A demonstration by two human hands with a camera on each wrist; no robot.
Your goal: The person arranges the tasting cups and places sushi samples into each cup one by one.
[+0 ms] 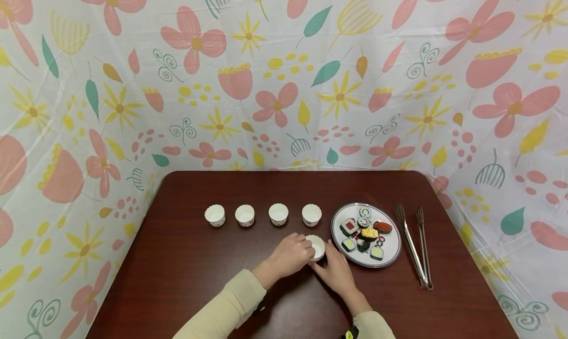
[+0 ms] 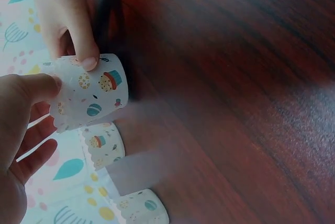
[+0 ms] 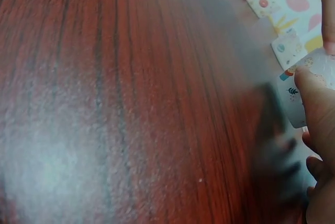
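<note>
Between my two hands is a white paper baking cup (image 1: 316,248) with a scalloped rim. Small cupcake prints cover its wall in the left wrist view. My left hand (image 1: 290,254) pinches the cup's rim from the left, thumb on the outer wall. From the right, my right hand (image 1: 335,272) grips the cup's side, its thumb (image 3: 311,85) lying along the printed wall in the right wrist view. Behind the hands, several similar baking cups stand upright in a row, the nearest one (image 1: 312,215) just beyond the held cup.
Right of the hands sits a round white plate (image 1: 386,257) with a dark rim, bearing several sushi pieces (image 1: 369,234). Metal tongs (image 1: 414,250) lie open beyond it. The dark wooden table (image 1: 186,275) ends at a flower-printed curtain (image 1: 275,83).
</note>
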